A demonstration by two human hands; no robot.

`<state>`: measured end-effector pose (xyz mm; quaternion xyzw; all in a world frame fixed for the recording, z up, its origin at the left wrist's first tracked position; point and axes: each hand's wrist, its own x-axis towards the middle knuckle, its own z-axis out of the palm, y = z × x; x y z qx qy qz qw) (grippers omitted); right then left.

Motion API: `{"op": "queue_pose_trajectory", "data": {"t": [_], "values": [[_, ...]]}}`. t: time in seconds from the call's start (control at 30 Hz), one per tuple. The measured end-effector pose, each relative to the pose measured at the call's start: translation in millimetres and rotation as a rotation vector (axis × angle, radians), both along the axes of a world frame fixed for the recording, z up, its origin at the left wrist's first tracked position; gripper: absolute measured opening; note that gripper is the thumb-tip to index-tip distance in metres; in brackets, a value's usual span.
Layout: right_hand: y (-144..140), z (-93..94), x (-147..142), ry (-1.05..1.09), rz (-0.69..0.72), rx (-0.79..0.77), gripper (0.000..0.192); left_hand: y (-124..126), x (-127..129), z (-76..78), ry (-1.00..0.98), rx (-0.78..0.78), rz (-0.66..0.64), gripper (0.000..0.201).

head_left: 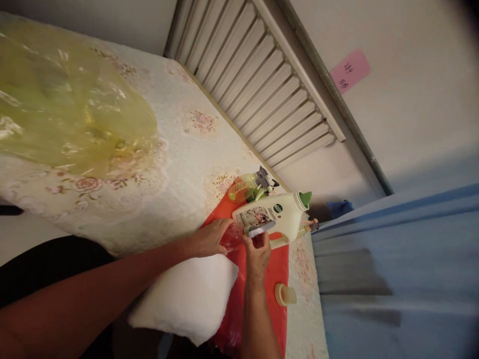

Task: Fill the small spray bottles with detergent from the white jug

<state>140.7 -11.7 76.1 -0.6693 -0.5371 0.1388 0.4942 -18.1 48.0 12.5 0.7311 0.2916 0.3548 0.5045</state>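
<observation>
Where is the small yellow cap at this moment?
In the head view, the yellow cap sits lower centre, at the edge of the red mat, just right of the right hand and below the white bottle.

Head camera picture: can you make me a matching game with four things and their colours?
Things:
1. detergent bottle
2. spout on the detergent bottle
3. mat under the person's hands
4. small cup beside the right hand

Colours:
A. red-orange
B. pale yellow
C. white
D. green

Right pairs: 1-C, 2-D, 3-A, 4-B.
</observation>
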Motion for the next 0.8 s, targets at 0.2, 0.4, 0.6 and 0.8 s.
{"op": "queue_pose_trajectory", "data": {"t": [0.2, 0.4, 0.6, 0.8], "values": [[-7, 5.4, 0, 0.026, 0.083, -0.048, 0.024, 2, 4, -7.7, -0.008, 0.033, 0.006, 0.078], [0, -2.1, -1, 0.029, -0.082, -0.018, 0.031, 2, 5, -9.9, -0.009, 0.075, 0.005, 0.077], [-9, -0.6, -2, 0.033, 0.059, -0.030, 0.031, 2, 4, -9.4, 0.013, 0.130, 0.017, 0.076], [-2, -2.8, -5, 0.023, -0.077, -0.020, 0.026, 2, 5, -11.7, 0.047, 0.132, 0.011, 0.077]]}}
